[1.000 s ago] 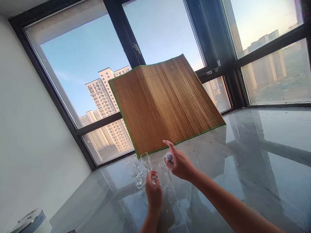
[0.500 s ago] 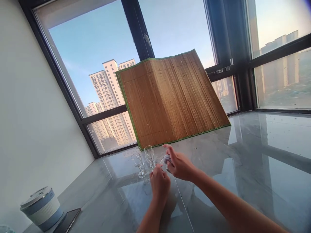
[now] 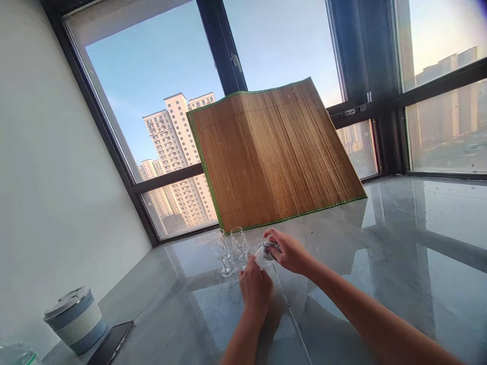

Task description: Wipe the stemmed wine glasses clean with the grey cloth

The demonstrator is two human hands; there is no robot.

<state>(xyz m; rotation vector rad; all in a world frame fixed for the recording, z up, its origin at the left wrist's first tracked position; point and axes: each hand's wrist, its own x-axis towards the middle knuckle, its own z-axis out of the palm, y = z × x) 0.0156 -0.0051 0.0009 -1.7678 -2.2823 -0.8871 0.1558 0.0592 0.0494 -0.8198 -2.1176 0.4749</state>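
My left hand [image 3: 255, 286] is closed around the lower part of a small clear stemmed glass [image 3: 262, 259], which is tilted toward the right. Its fingers partly hide the stem and foot. Pinched in my right hand [image 3: 291, 253] is a bunched greyish-white cloth [image 3: 271, 247], pressed at the bowl of that glass. Just left of my hands stand several more stemmed glasses, upright and close together, among them a front glass [image 3: 219, 249] and a right-hand glass [image 3: 238, 242].
A bamboo mat [image 3: 274, 157] with green edging leans against the window behind the glasses. On the left of the glossy grey tabletop [image 3: 167, 314] are a lidded blue-and-white cup [image 3: 78, 322] and a phone [image 3: 110, 344]. A clear container [image 3: 17, 354] shows at the lower left corner.
The view has shifted slightly, so everything sits further right. My right hand with the cloth has turned and moved a little away from my left, and more of the held glass shows.
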